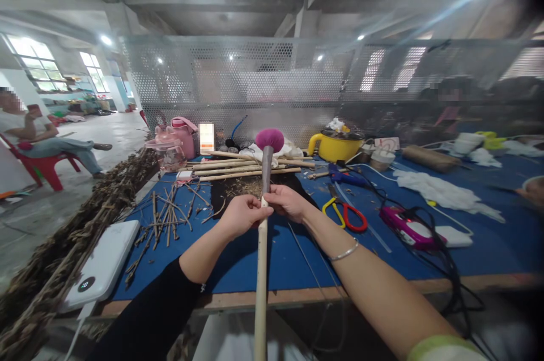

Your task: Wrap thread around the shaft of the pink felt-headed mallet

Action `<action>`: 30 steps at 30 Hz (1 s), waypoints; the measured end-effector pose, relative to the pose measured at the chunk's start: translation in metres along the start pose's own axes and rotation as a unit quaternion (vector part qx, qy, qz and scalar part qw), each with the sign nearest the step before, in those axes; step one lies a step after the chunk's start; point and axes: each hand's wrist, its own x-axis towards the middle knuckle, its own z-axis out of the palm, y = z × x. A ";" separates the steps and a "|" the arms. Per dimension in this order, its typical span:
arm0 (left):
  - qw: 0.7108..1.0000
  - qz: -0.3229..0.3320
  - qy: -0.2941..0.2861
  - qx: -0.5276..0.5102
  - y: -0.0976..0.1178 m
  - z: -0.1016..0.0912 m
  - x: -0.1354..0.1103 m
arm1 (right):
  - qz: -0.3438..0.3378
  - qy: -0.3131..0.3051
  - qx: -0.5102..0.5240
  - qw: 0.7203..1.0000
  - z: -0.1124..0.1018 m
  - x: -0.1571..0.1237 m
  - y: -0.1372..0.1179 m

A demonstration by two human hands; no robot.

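A long pale wooden stick [261,270] runs up from the bottom edge through the middle of the view. Its upper part is a grey-brown section [267,168], topped by a round purple head [270,139] that looks fuzzy. My left hand [242,216] pinches the stick just below the grey section, thumb and fingers closed. Slightly higher, my right hand [287,202] grips the place where the pale wood meets the grey part. Behind the hands lies a dark cloth [221,194] strewn with small brown scraps. Several more pale sticks [250,170] lie across it.
Thin twigs [168,213] lie left on the blue table [229,276], near a white power bank [104,259]. Red-and-yellow-handled scissors [355,219], a blue glue gun [346,177], a magenta device [410,229] and dark cables sit right. A yellow pot [338,145] stands behind. A person sits far left.
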 end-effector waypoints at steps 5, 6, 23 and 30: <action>0.995 -0.022 -0.035 -0.091 0.009 0.001 -0.003 | 0.004 -0.024 0.071 0.997 -0.004 -0.002 -0.002; 0.992 -0.030 -0.048 -0.112 0.011 0.001 -0.004 | 0.003 -0.031 0.083 0.996 -0.004 -0.003 -0.003; 1.000 -0.013 -0.018 0.000 -0.002 0.000 0.002 | -0.020 0.002 -0.010 1.000 -0.002 0.001 0.001; 0.985 -0.029 -0.109 -0.132 0.005 -0.004 -0.001 | -0.009 -0.025 0.075 0.997 0.000 -0.004 -0.004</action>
